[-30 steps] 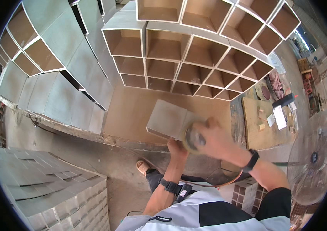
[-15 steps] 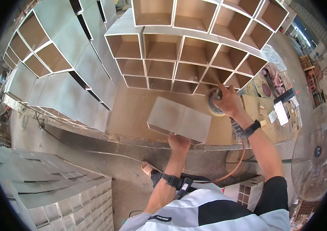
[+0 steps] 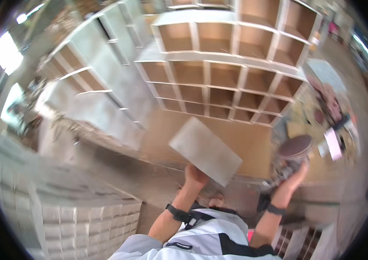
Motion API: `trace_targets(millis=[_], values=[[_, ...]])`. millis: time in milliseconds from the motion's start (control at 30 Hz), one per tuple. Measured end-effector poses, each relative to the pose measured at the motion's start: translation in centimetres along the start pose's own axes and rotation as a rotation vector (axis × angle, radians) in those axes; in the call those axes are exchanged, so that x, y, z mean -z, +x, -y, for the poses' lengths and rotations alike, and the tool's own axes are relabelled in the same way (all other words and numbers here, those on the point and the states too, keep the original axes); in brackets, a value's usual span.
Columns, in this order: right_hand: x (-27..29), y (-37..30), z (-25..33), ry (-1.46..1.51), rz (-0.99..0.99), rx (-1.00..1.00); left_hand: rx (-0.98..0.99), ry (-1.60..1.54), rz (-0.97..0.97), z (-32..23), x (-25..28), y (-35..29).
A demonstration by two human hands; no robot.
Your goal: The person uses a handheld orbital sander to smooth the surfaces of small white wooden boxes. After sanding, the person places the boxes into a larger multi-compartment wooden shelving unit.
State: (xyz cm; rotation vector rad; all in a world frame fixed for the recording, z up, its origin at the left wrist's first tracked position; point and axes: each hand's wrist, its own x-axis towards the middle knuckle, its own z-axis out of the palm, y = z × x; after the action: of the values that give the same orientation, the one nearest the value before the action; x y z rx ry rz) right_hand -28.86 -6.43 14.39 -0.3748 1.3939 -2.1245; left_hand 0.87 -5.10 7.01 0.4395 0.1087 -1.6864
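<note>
Left hand (image 3: 196, 175) has the pale box (image 3: 205, 151) by its lower-left long edge, mid-frame — fingers mostly hidden by the box, so can't tell how far they curl. Right hand (image 3: 299, 171), right of centre, is closed round the disc sander (image 3: 296, 146); finger detail is lost to blur. Key relation: box lies up and slightly right of the left hand, long axis running upper left to lower right, its lower-right end towards the sander but well apart from it. Left hand is the nearer one. Sander pad faces up, turned away from the box. Box shows a flat, oblong, light-grey face, slightly mottled, sharp corners, over the near part of the brown board (image 3: 255, 149) — can't tell if it touches. Cubby units (image 3: 223, 71) stand behind, upper centre.
</note>
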Motion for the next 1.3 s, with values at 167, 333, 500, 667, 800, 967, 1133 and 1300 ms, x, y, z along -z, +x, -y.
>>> trace_targets(millis=[167, 333, 500, 667, 800, 967, 1133, 1300], values=[[-3.5, -4.3, 2.3, 0.043, 0.132, -0.108, -0.158, 0.384, -0.153, -5.0, -4.6, -5.6], [-6.6, -4.7, -1.2, 0.347, 0.415, -0.254, -0.654, 0.736, -0.197, -11.8, -4.3, -14.3], [-8.5, -5.3, -4.1, 0.678, 0.603, -0.511, -1.203, 1.402, -0.454, -20.3, -2.9, -23.7], [-8.9, -5.1, -5.5, 0.917, 0.722, -0.602, -1.633, 1.490, -0.504, -26.9, -10.5, -22.3], [-8.5, -5.7, -6.1, 1.009, 0.754, -0.635, -1.468, 1.577, -0.571, -36.0, -13.2, -19.3], [-6.9, -6.7, -6.2, 1.065, 0.768, -0.592, -1.461, 1.562, -0.484, -41.8, -16.3, -12.9], [-5.7, -8.8, -5.2, 0.951, 0.742, -0.448, -1.244, 1.673, -0.413, -44.4, -15.3, -9.2], [-4.3, -9.2, -5.1, 0.894, 0.663, -0.375, -1.286, 1.672, -0.392, -44.0, -15.0, -7.9]])
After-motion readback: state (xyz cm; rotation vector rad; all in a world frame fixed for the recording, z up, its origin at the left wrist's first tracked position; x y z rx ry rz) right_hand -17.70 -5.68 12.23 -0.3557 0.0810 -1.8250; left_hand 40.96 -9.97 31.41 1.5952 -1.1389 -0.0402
